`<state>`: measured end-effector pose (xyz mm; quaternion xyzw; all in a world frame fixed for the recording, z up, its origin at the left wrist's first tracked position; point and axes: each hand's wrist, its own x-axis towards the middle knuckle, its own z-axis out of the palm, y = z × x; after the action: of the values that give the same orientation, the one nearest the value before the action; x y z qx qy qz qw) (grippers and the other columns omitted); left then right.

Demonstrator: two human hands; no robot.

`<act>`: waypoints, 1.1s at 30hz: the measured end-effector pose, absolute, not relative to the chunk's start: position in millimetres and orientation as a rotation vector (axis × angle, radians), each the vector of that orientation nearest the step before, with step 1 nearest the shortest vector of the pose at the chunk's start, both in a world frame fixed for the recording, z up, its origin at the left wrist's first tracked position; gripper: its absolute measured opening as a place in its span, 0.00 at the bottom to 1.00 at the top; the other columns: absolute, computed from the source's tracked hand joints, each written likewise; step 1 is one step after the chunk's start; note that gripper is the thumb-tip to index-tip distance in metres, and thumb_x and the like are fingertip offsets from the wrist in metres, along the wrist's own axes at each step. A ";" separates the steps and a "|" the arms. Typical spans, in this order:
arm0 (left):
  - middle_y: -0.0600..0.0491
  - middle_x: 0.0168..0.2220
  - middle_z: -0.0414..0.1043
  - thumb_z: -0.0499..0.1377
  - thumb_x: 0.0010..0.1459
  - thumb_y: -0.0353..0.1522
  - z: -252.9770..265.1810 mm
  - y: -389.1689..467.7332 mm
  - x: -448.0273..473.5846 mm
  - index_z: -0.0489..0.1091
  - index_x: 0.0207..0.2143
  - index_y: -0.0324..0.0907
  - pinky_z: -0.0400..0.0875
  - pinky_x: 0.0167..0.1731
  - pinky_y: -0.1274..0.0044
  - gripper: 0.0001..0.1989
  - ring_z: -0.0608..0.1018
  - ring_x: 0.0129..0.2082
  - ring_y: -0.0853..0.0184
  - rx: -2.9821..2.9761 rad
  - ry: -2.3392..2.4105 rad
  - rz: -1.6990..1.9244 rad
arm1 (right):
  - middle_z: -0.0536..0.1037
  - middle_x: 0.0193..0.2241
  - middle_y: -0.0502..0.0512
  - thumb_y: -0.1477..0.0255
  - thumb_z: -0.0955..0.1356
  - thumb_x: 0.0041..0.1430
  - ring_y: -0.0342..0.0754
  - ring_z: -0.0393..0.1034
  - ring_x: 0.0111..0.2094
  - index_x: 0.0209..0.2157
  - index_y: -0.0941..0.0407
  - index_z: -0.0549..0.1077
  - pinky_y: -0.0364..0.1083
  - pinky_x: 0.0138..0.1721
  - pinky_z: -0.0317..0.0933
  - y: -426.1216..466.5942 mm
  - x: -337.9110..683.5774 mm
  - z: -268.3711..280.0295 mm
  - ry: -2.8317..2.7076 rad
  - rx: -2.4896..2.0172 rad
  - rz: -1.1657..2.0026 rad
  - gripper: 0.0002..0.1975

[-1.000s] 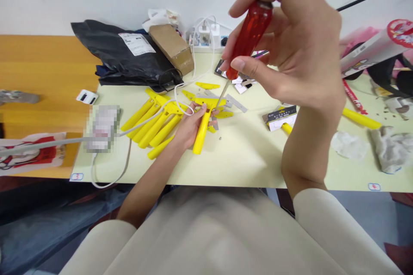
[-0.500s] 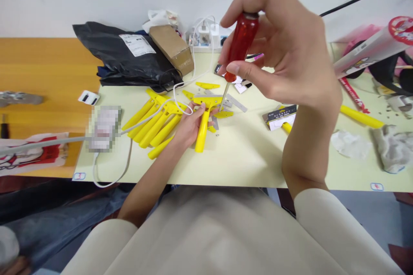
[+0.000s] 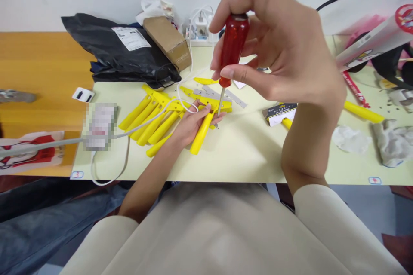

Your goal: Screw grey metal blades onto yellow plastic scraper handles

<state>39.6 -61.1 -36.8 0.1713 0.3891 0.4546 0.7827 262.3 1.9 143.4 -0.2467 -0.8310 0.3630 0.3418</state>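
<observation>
My right hand (image 3: 284, 56) grips a screwdriver (image 3: 234, 43) by its clear red handle, with the shaft pointing down. The tip of the shaft reaches the head of a yellow scraper (image 3: 201, 136); whether it sits in a screw is too small to tell. My left hand (image 3: 189, 126) is closed around the scraper near its head, and the handle slants toward me. Left of that hand lie several yellow scraper handles (image 3: 142, 111) in a row. Behind the held scraper are flat grey metal blades (image 3: 237, 98) and a loose yellow piece (image 3: 205, 80).
A white cable (image 3: 151, 121) crosses the yellow handles and passes over my left hand. At the back lie a black plastic bag (image 3: 119, 60) and a cardboard box (image 3: 167, 38). To the right are a packaged yellow tool (image 3: 280, 114), crumpled tissue (image 3: 351, 139) and a cloth glove (image 3: 394, 142).
The held scraper has tilted, its handle end swinging slightly left. The screwdriver has become more upright, its tip still at the scraper's head. The whole view has shifted a little.
</observation>
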 end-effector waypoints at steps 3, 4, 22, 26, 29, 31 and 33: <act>0.48 0.45 0.84 0.72 0.68 0.28 -40.9 -61.0 39.7 0.68 0.45 0.43 0.82 0.64 0.53 0.15 0.90 0.56 0.47 0.370 0.869 0.944 | 0.81 0.45 0.48 0.73 0.79 0.66 0.58 0.84 0.51 0.57 0.40 0.77 0.57 0.50 0.86 4.1 271.1 147.5 -2.193 -0.613 0.883 0.22; 0.49 0.44 0.84 0.72 0.67 0.28 -41.8 -60.9 39.5 0.67 0.44 0.44 0.82 0.64 0.52 0.15 0.90 0.56 0.47 0.374 0.877 0.933 | 0.80 0.46 0.48 0.71 0.79 0.67 0.57 0.84 0.51 0.57 0.40 0.77 0.57 0.49 0.86 4.4 274.7 149.2 -2.196 -0.600 0.848 0.21; 0.53 0.43 0.85 0.76 0.62 0.28 -38.5 -55.7 34.8 0.69 0.46 0.45 0.84 0.62 0.53 0.19 0.91 0.52 0.52 0.364 0.921 1.062 | 0.84 0.38 0.43 0.82 0.74 0.57 0.55 0.83 0.40 0.51 0.39 0.71 0.56 0.44 0.83 64.1 272.9 96.1 -2.122 -0.722 0.613 0.27; 0.55 0.42 0.84 0.77 0.61 0.28 -41.6 -56.3 35.5 0.67 0.45 0.45 0.85 0.61 0.55 0.21 0.91 0.52 0.53 0.354 0.930 1.062 | 0.84 0.38 0.44 0.82 0.73 0.60 0.54 0.83 0.39 0.51 0.39 0.72 0.55 0.42 0.82 64.9 273.3 93.8 -2.120 -0.761 0.647 0.25; 0.53 0.46 0.84 0.77 0.62 0.28 -43.8 -56.9 35.6 0.67 0.46 0.45 0.86 0.60 0.56 0.22 0.91 0.52 0.53 0.356 0.910 1.052 | 0.84 0.38 0.44 0.82 0.73 0.59 0.53 0.82 0.38 0.52 0.40 0.72 0.55 0.42 0.81 66.6 273.9 93.1 -2.128 -0.808 0.657 0.25; 0.52 0.48 0.84 0.77 0.62 0.29 -44.6 -57.2 35.4 0.67 0.47 0.45 0.88 0.57 0.58 0.21 0.91 0.51 0.54 0.369 0.899 1.036 | 0.83 0.36 0.44 0.81 0.75 0.56 0.54 0.81 0.37 0.50 0.41 0.73 0.55 0.39 0.81 66.6 273.6 94.2 -2.106 -0.783 0.640 0.25; 0.52 0.48 0.84 0.77 0.62 0.29 -44.2 -57.5 35.4 0.68 0.47 0.45 0.89 0.56 0.59 0.20 0.91 0.50 0.54 0.371 0.896 1.023 | 0.82 0.35 0.45 0.79 0.77 0.54 0.56 0.81 0.36 0.50 0.41 0.74 0.56 0.39 0.81 61.9 272.7 99.7 -2.071 -0.735 0.629 0.25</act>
<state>35.4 -57.5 -44.2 0.1705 0.4117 0.4700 0.7619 272.7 61.9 99.7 -0.2925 -0.8244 0.2504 0.4148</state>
